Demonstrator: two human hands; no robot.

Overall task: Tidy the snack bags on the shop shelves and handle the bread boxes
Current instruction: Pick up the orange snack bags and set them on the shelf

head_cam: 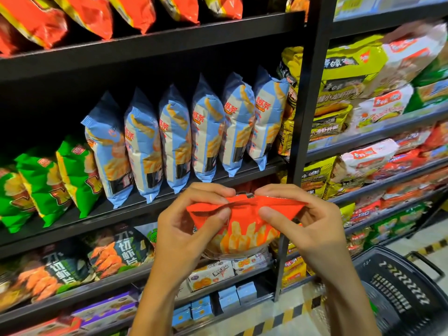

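While both hands grip it, the red snack bag point(242, 224) hangs in the air in front of the shelves, touching no shelf, with its crimped top seam running flat from nine o'clock to three o'clock and its body falling away toward six. The left hand point(191, 221) pinches the seam at its nine o'clock end, thumb on the near face and curled fingers over the top edge; the right hand point(303, 219) pinches the three o'clock end the same way, so the bag is stretched between them and neither hand is nearer than the other.

The relation that matters, I judge, is where this bag belongs. The row of blue snack bags point(184, 134) stands upright at twelve o'clock, just above the hands, packed side by side with the green snack bags point(48, 183) at ten o'clock. Red and orange bags point(84, 13) of a like colour sit on the top shelf point(155, 42), high at eleven to twelve o'clock, well apart from the hands. If that is its home, the bag must rise and turn so its long axis stands upright like its neighbours. A black basket point(400, 294) waits at four o'clock, nearer the right hand. Small blue boxes point(232, 297) lie low at six o'clock; whether these are the bread boxes I cannot tell.
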